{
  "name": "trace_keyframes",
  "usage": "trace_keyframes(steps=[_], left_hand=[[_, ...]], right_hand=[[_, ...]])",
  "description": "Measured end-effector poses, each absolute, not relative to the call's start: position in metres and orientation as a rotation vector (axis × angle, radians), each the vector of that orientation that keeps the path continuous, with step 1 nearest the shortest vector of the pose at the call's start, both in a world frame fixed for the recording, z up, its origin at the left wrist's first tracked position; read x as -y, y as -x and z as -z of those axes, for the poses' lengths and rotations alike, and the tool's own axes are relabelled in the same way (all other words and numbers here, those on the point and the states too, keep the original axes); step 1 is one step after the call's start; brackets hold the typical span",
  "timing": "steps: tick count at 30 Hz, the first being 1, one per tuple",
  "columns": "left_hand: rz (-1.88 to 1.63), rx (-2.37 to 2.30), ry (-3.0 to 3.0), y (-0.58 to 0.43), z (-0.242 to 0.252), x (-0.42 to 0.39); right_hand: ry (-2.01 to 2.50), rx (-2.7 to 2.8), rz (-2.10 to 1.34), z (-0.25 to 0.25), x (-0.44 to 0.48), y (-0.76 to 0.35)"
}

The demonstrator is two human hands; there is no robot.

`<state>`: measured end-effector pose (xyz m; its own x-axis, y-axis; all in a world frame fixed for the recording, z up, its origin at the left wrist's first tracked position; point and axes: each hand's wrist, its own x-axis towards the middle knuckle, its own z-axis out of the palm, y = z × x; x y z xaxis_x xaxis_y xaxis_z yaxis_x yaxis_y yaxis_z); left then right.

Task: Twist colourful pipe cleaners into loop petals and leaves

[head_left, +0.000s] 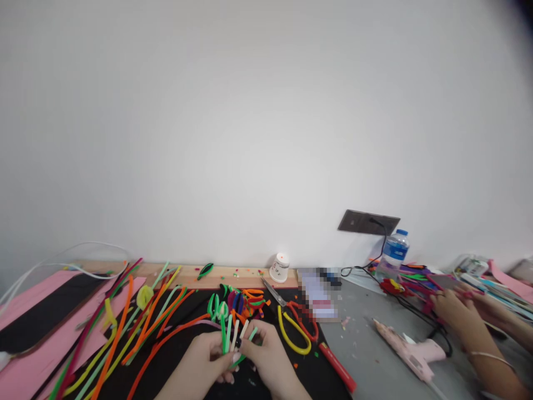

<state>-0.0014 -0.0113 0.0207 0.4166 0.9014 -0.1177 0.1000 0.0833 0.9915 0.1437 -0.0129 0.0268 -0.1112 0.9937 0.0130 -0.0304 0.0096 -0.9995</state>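
Low in the middle of the head view, my left hand [208, 355] pinches a small bunch of green and whitish pipe cleaners [224, 336] that stick up between the fingers. Close beside it, my right hand [265, 351] has its fingers closed on the same bunch, near a light green end; a small dark bit shows between the two hands. Just behind them lie bent pipe-cleaner shapes [237, 303] in green, purple and orange. Scissors [291, 325] with yellow and red handles rest right of my right hand.
Loose pipe cleaners [119, 328] spread over pink sheets [25, 369] at left. A paper cup [279, 268] stands near the wall. A red stick-like tool [337, 368], a glue gun [410, 350] with cord and a water bottle [393, 254] are rightward, near another person's hands [453, 314].
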Motion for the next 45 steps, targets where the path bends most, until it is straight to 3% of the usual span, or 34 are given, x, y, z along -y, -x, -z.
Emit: trace_keyframes(steps=[8,20,34,45], left_hand=[[-0.729,-0.976,-1.356,0.001,-0.022,0.012],[-0.703,-1.002,-1.337,0.001,-0.025,0.014],[-0.849,-1.088,-1.176,0.007,-0.025,0.006],[-0.767,-0.954,-1.304,-0.001,-0.021,0.014]], right_hand=[[1.025,1.119,-1.479,-0.023,0.013,-0.145],[1.214,1.191,-1.359,-0.038,0.016,-0.146],[1.069,1.045,-1.503,-0.033,0.011,-0.146],[1.134,1.167,-1.448,-0.035,0.012,-0.145]])
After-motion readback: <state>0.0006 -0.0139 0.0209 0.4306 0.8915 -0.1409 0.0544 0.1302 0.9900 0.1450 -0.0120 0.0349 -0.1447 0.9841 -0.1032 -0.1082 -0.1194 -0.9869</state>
